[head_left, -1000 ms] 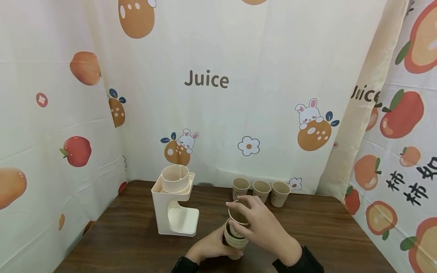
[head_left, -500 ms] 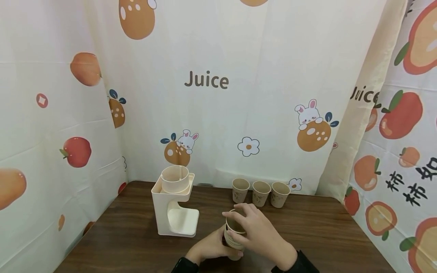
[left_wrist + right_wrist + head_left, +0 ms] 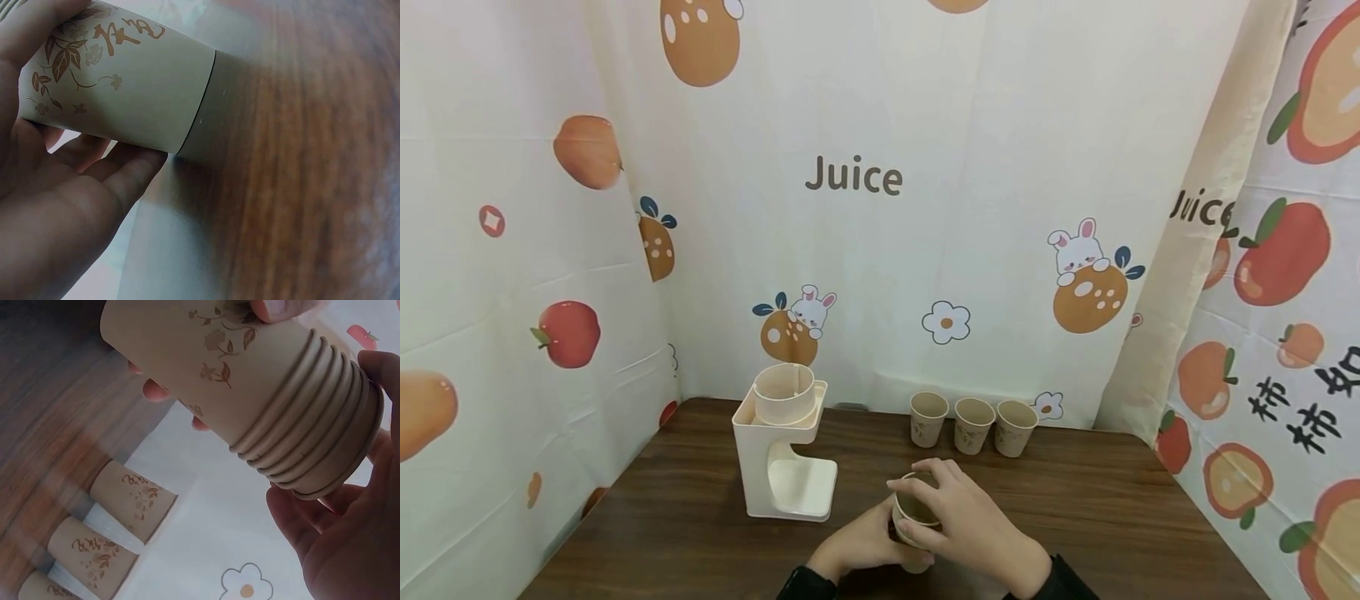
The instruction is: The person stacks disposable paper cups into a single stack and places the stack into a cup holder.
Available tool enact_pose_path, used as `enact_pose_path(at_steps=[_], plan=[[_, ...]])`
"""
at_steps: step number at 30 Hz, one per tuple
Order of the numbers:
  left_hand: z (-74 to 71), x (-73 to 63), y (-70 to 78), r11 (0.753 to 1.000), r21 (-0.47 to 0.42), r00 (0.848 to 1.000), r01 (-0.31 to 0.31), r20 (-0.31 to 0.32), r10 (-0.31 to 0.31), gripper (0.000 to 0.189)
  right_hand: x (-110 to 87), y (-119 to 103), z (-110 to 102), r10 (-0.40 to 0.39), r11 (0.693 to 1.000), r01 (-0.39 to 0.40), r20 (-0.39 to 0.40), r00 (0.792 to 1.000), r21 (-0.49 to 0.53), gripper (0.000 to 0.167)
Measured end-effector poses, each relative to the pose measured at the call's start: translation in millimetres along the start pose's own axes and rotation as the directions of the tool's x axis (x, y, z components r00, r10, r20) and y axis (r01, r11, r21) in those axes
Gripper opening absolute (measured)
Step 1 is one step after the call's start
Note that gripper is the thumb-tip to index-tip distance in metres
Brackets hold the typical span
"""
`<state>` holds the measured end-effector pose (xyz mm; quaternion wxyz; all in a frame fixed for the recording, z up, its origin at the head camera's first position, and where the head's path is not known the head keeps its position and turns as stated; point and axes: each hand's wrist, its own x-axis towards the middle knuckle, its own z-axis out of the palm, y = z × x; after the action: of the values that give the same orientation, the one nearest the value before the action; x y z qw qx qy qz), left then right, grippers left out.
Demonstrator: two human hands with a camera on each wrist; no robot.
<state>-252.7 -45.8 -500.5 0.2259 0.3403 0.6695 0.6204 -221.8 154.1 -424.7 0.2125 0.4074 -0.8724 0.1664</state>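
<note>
Low in the head view, my left hand point(image 3: 861, 536) grips a stack of beige paper cups point(image 3: 916, 510) from the side. The left wrist view shows its fingers curled round the bottom cup's printed wall point(image 3: 137, 94), whose base is close to the table. Several rims stack closely in the right wrist view. My right hand point(image 3: 970, 518) holds the top rim between thumb and fingers, reaching over from the right. Its fingers point(image 3: 294, 519) touch the uppermost cup point(image 3: 340, 469), which sits down inside the stack.
Three paper cups stand upright in a row at the back: left cup point(image 3: 928, 421), middle cup point(image 3: 973, 427), right cup point(image 3: 1015, 429). A white stand with a round top container point(image 3: 760, 467) is left of my hands. The fruit-print curtain point(image 3: 880, 267) borders the brown table point(image 3: 685, 517).
My right hand has moved down, lowering the top cup into the stack, and it now sits deep inside. The left hand stays in place round the stack.
</note>
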Motion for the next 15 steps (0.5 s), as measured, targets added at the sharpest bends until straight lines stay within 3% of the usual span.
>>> enact_pose_path(at_steps=[8, 15], plan=[[0.1, -2.4, 0.4, 1.0, 0.005, 1.0, 0.006, -0.003, -0.006, 0.069, -0.8, 1.2, 2.2, 0.018, 0.999, -0.019, 0.044, 0.999, 0.035, 0.039], [0.6, -4.2, 0.5, 0.999, -0.004, 0.999, 0.044, -0.019, -0.044, 0.08, -2.5, 1.2, -0.5, 0.054, 0.996, -0.06, 0.099, 0.994, 0.06, 0.041]])
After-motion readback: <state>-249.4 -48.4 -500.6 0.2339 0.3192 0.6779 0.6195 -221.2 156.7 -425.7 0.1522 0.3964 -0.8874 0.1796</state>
